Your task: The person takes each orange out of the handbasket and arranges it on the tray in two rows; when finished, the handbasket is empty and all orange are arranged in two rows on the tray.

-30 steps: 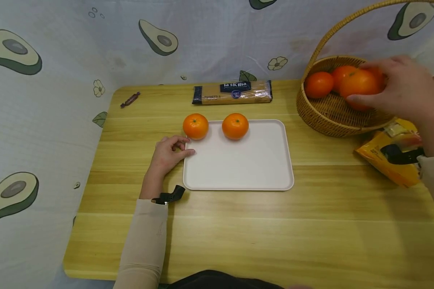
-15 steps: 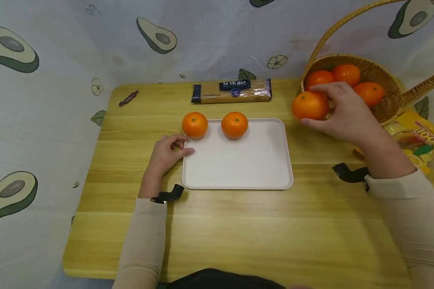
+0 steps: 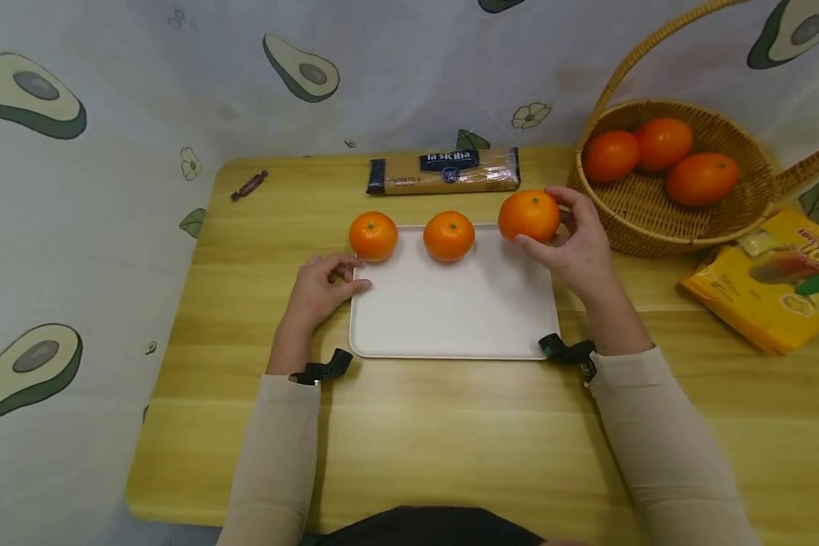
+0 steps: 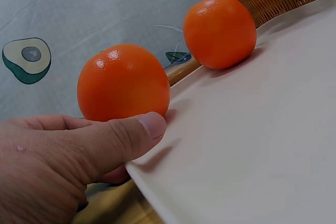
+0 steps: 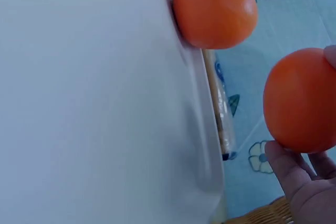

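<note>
My right hand (image 3: 578, 246) holds an orange (image 3: 528, 215) between thumb and fingers, above the back right corner of the white tray (image 3: 450, 318). In the right wrist view this orange (image 5: 302, 100) hangs clear of the tray. Two more oranges sit along the tray's back edge, a left orange (image 3: 373, 236) in the corner and a middle orange (image 3: 449, 236). At the tray's left edge, my left hand (image 3: 318, 292) grips the rim beside the left orange, its thumb (image 4: 149, 127) on top. Its other fingers are partly hidden in the left wrist view.
A wicker basket (image 3: 644, 241) with a tall handle holds several oranges at the back right. In front of it lies a yellow snack bag (image 3: 771, 280). Behind the tray is a spaghetti pack (image 3: 444, 172). A small wrapped candy (image 3: 249, 186) lies at the back left.
My right hand has lifted an orange out of the basket and carried it left to above the tray's back right corner. My left hand has stayed at the tray's edge.
</note>
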Motion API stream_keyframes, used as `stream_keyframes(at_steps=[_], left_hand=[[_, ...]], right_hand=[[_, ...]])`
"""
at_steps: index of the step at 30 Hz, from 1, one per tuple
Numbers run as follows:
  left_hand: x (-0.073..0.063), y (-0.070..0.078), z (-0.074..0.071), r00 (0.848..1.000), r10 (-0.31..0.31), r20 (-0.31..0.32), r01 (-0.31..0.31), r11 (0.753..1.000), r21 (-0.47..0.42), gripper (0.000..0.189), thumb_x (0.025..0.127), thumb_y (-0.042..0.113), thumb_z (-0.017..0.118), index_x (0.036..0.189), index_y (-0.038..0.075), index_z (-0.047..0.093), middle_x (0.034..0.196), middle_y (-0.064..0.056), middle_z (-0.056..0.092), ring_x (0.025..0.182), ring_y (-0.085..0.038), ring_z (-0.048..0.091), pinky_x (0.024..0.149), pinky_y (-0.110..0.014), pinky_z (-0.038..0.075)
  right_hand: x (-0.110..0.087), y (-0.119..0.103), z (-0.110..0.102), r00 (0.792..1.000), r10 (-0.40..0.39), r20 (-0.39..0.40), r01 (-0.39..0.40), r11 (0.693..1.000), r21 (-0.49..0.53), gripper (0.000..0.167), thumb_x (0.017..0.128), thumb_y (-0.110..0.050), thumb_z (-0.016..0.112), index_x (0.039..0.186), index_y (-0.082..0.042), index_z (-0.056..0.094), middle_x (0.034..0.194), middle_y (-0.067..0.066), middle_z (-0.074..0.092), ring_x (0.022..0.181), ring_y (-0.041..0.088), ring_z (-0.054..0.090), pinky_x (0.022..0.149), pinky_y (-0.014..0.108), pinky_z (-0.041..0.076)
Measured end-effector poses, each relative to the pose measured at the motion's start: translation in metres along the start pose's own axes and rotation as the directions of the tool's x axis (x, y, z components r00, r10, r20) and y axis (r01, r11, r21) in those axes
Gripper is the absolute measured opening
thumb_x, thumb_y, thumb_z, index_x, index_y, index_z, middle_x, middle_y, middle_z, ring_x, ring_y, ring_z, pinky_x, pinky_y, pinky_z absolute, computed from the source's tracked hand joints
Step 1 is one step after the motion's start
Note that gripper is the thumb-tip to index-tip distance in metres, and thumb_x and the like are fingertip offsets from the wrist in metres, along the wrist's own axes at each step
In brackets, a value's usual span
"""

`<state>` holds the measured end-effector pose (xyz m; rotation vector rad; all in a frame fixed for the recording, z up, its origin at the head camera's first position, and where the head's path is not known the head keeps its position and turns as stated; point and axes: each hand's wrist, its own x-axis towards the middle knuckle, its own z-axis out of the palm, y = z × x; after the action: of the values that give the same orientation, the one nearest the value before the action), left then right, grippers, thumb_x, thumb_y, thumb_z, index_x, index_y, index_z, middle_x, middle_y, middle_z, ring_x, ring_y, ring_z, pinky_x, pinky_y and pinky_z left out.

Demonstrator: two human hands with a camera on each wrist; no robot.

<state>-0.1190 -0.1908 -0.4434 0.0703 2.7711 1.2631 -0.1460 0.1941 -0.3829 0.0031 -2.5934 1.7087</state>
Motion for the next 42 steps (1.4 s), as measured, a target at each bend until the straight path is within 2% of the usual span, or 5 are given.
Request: stream_keyframes(at_steps=[9,13,18,26,42], left_hand=[[-0.007,-0.001,0.000,1.000,-0.021,-0.017,0.021,1.000,-0.002,0.033,0.087,0.034,0.083,0.112,0.015,0.072,0.091,-0.004,0.067,0.092,-0.021,0.048,0.082,-0.033,0.034],[-0.010,-0.002,0.004,1.000,-0.010,-0.023,0.010,1.000,0.001,0.032,0.087,0.035,0.083,0.111,0.016,0.072,0.090,-0.003,0.067,0.091,-0.021,0.047,0.086,-0.035,0.032],[-0.014,-0.003,0.009,1.000,-0.019,-0.007,0.019,1.000,0.011,0.033,0.087,0.036,0.083,0.111,0.016,0.072,0.089,-0.001,0.068,0.090,-0.020,0.048,0.081,-0.033,0.034],[-0.012,0.000,0.008,1.000,-0.013,-0.024,0.013,1.000,0.004,0.032,0.086,0.036,0.083,0.109,0.017,0.073,0.087,0.000,0.067,0.091,-0.021,0.048,0.083,-0.035,0.034],[-0.012,0.002,0.009,0.999,-0.034,-0.027,0.034,0.999,0.005,0.031,0.085,0.036,0.084,0.108,0.018,0.073,0.086,0.002,0.067,0.090,-0.020,0.048,0.083,-0.034,0.033]], right_hand=[[0.002,0.016,-0.001,0.995,0.051,0.080,-0.049,0.998,-0.024,0.080,0.084,-0.012,0.085,0.151,-0.014,0.041,0.157,0.009,0.039,0.140,0.034,0.048,0.117,0.050,0.040],[-0.001,0.022,-0.005,0.985,0.099,0.142,-0.092,0.994,-0.054,0.084,0.085,-0.017,0.085,0.154,-0.015,0.038,0.159,0.013,0.035,0.139,0.037,0.047,0.116,0.052,0.040],[-0.004,0.030,-0.007,0.971,0.140,0.193,-0.129,0.989,-0.066,0.087,0.085,-0.019,0.085,0.156,-0.015,0.035,0.160,0.015,0.034,0.140,0.040,0.047,0.115,0.053,0.040],[-0.002,0.035,-0.008,0.975,0.118,0.189,-0.106,0.992,-0.074,0.089,0.085,-0.017,0.085,0.156,-0.011,0.033,0.159,0.018,0.035,0.143,0.042,0.044,0.117,0.055,0.037],[-0.003,0.034,-0.014,0.957,0.100,0.271,-0.065,0.989,-0.135,0.099,0.084,-0.020,0.086,0.160,-0.009,0.025,0.163,0.021,0.029,0.147,0.050,0.035,0.118,0.062,0.031]])
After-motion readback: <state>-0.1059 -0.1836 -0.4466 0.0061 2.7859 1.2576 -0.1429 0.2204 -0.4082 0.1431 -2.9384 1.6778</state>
